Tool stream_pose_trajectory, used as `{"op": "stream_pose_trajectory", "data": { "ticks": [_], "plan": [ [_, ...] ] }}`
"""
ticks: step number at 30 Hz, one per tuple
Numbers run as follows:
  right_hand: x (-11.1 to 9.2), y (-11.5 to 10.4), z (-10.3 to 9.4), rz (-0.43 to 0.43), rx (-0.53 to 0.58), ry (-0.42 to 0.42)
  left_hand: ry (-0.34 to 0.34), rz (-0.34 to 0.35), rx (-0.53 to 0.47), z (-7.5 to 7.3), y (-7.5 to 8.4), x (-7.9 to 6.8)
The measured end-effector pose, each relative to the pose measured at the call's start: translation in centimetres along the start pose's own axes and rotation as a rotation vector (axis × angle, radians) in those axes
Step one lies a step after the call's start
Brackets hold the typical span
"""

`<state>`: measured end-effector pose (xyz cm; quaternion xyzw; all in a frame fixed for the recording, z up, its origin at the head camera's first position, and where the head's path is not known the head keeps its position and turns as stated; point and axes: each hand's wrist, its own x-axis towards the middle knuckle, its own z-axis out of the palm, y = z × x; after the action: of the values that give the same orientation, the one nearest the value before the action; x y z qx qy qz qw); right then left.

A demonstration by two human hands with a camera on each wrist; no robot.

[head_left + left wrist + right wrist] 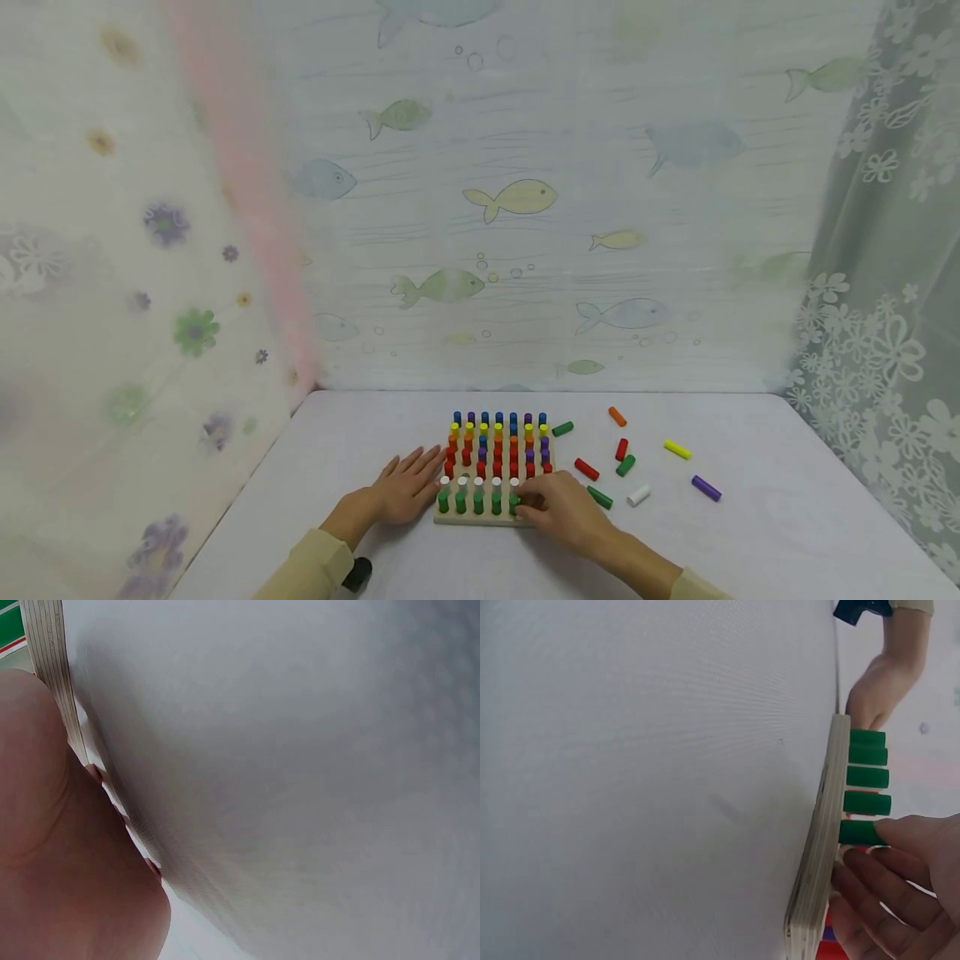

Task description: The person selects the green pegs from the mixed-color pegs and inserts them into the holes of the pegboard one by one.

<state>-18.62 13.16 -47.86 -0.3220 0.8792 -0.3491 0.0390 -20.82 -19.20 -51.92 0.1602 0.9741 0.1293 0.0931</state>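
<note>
A wooden pegboard point(483, 522) stands in front of me with rows of coloured pegs upright in it. My right hand point(566, 510) is at its front right, pinching a green peg point(859, 832) in the front row between thumb and fingers. Other green pegs point(866, 777) line that row to its left, with white pegs point(478, 485) behind them. Flat on the table, my left hand point(408, 487) spreads its fingers beside the board's left edge, the thumb side right at the board.
Loose pegs lie right of the board, among them a red peg point(587, 469), a white peg point(639, 495), a yellow peg point(677, 449) and a purple peg point(706, 488). A dark object point(358, 574) shows by the left sleeve. A fish-print curtain point(525, 250) hangs behind the table.
</note>
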Motion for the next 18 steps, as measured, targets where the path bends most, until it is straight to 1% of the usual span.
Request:
{"op": "stream_pose_trajectory", "data": {
  "ticks": [2,5,10,16,18],
  "plan": [
    [-0.2,0.0,-0.3,0.007,0.000,-0.002,0.001,0.003,0.000,0.0,0.1,-0.1],
    [-0.6,0.0,-0.9,0.014,-0.031,0.001,0.001,0.003,-0.007,-0.2,0.2,-0.1],
    [-1.4,0.1,-2.1,-0.008,-0.066,0.005,0.001,0.001,-0.013,-0.3,0.4,-0.2],
    [-2.5,1.1,-3.8,-0.036,-0.065,0.013,-0.004,0.002,-0.012,-0.4,0.7,-0.5],
    [-2.8,1.5,-4.4,-0.025,-0.066,0.012,-0.007,0.002,-0.011,-0.5,0.8,-0.6]
  ]
}}
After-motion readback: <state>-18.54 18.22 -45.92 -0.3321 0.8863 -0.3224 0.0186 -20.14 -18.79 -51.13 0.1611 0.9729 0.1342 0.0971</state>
